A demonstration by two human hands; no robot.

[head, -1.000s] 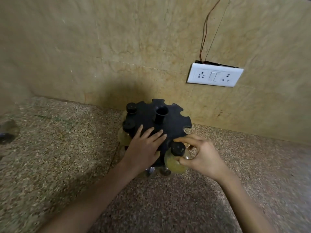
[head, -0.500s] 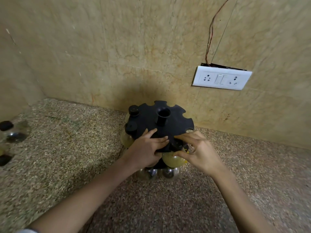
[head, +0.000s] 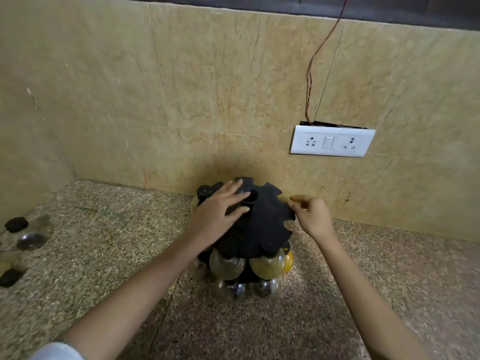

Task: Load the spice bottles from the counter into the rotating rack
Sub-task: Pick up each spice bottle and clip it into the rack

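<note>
Counter: speckled granite, meeting a beige marble-tile wall.
Switch plate: white, two sockets, on the wall at right; a red wire runs up from it.
Rotating rack: black, notched top disc, standing on the counter close to the wall.
Spice bottles in rack: black cap at the far left slot; clear bottle and yellow-filled bottle at the near edge; two more bottles on the tier below.
Loose spice bottles: black-capped, lying on the counter at far left, well apart from the rack.
Left hand: flat on the rack top, fingers spread wide.
Right hand: at the rack's right rim, fingers partly curled; cannot tell whether it grips the rim.
</note>
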